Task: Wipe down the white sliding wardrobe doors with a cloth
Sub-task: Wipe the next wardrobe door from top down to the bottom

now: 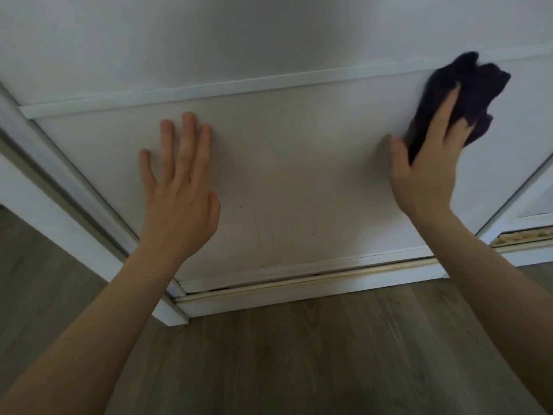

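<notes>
Nearest the camera lies a floor [329,354] of grey-brown planks with a visible wood grain, matte and streaky. Two bare forearms reach forward over it. Above the planks runs a white plinth and a bottom track [299,284], its paint chipped and yellowed along the groove, with a dark gap under the door edge.

The left hand [179,187] is spread fully open, fingers slightly fanned, palm flat against the lower panel of the white sliding wardrobe door [284,163] and holding nothing. The panel is smooth and matte, marked with faint scuffs, thin scratch lines and a few dark specks near its lower part.

The right hand [431,163] presses a dark cloth [466,97] against the same panel near its upper right corner, fingers extended over the fabric and thumb out to the side. The cloth is soft, crumpled and fuzzy-edged, bunched into lobes beyond the fingertips.

A narrow glossy white rail [209,89] crosses the door above both hands. No writing or labels are legible.
</notes>
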